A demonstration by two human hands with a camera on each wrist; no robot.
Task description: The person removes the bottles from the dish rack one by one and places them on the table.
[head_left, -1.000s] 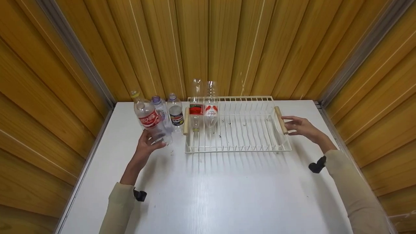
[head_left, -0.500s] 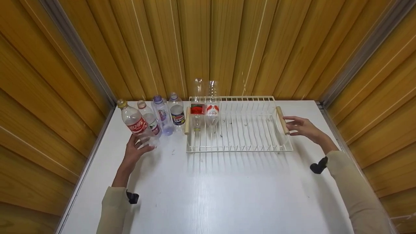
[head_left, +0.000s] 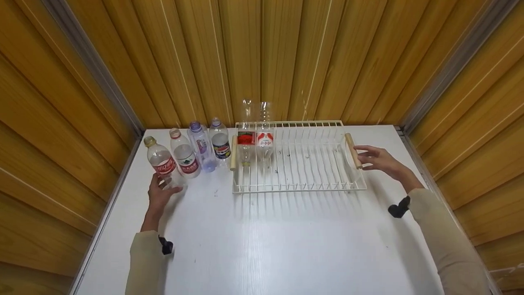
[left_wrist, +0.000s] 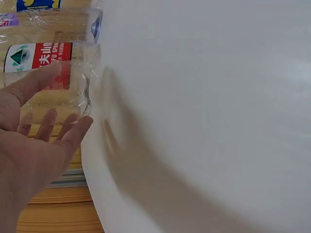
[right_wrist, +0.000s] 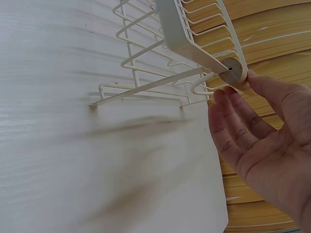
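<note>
In the head view, the left hand (head_left: 159,196) is gripping the leftmost bottle (head_left: 164,164), beside three other bottles (head_left: 201,146) standing left of the rack (head_left: 301,190); the right hand (head_left: 381,161) is holding the rack's right handle (head_left: 353,150), and two upturned bottles (head_left: 265,140) are resting inside. In the left wrist view, the left hand is clasping its bottle near the base. In the right wrist view, the right hand is pinching the handle.

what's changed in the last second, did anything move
The left hand has carried the yellow-topped bottle leftward, from in front of the mountain-label bottle to the row's left end, and still holds it. The right hand stays at the right handle of the rack; the two upside-down bottles there haven't moved.
</note>
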